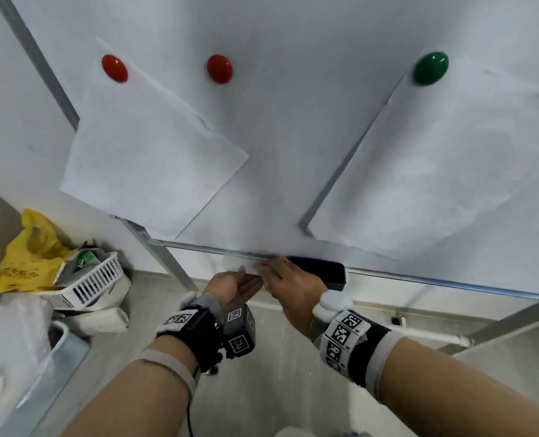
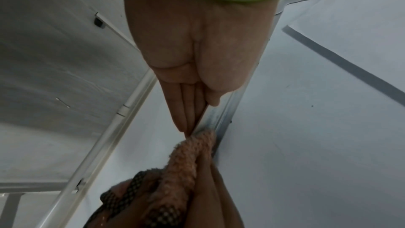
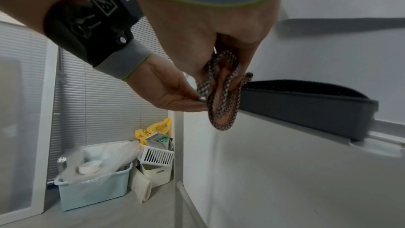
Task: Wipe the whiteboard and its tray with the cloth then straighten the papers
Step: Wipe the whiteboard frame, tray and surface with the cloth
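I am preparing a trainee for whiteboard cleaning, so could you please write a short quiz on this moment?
1. Which hand grips the cloth?
2. True or false: the black eraser lies on the tray, to the right of both hands.
3. The left paper and the right paper on the whiteboard are: A) hanging straight, B) tilted, C) lying in the tray.

Key:
1. The right hand. The left hand is held flat beside it.
2. True.
3. B.
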